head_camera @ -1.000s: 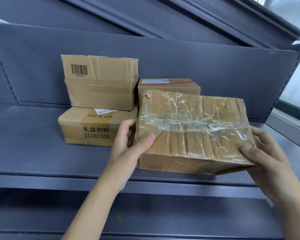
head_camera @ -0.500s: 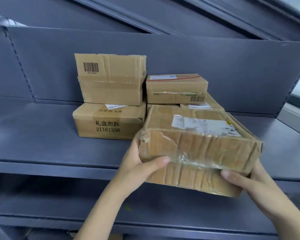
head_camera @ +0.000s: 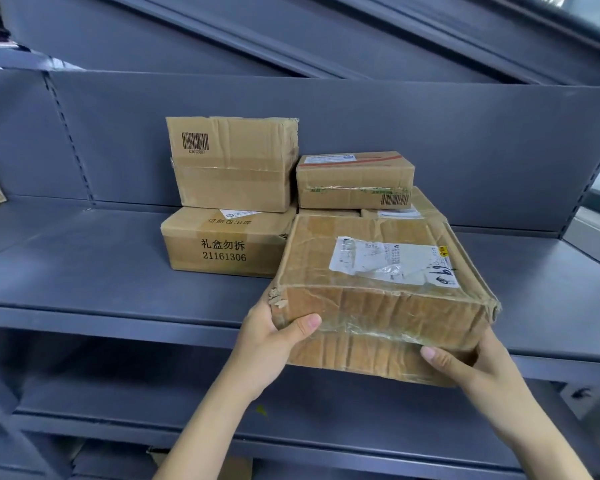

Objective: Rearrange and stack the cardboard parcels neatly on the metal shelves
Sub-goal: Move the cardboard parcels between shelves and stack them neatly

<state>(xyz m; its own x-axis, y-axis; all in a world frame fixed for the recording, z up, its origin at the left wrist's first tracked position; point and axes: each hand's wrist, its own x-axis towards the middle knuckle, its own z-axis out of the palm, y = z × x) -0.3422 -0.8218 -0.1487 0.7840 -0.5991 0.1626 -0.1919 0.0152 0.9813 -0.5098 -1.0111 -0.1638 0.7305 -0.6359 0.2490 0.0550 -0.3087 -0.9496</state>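
Left hand (head_camera: 267, 337) and right hand (head_camera: 465, 362) grip parcel (head_camera: 378, 299), now flipped label-up, low at 5 o'clock of stack (head_camera: 232, 202); I judge shelf (head_camera: 84, 271) placement next.

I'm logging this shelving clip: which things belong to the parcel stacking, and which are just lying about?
Job:
- taped parcel, gripped by left hand and right hand
- barcode box on the 21161306 box
- red-striped box
- metal shelf

Lying about:
- green scrap on the lower shelf
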